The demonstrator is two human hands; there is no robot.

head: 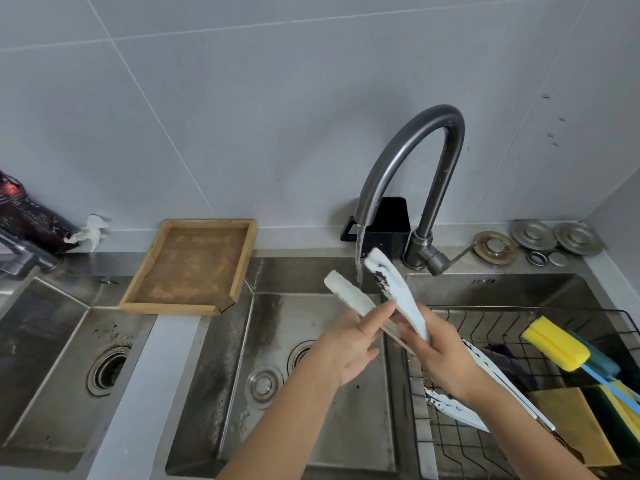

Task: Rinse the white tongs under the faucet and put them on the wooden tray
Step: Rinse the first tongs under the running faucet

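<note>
Both hands point(349, 344) point(440, 355) on white tongs point(391, 289) under faucet point(415, 157).

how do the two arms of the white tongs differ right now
The right tong arm carries dark speckled grime near its tip; the left tong arm looks clean and slightly cream. The water stream runs down between them, close beside the right arm's tip. The right hand grips the right arm; the left hand touches the left arm. Both point up toward the faucet.
</note>
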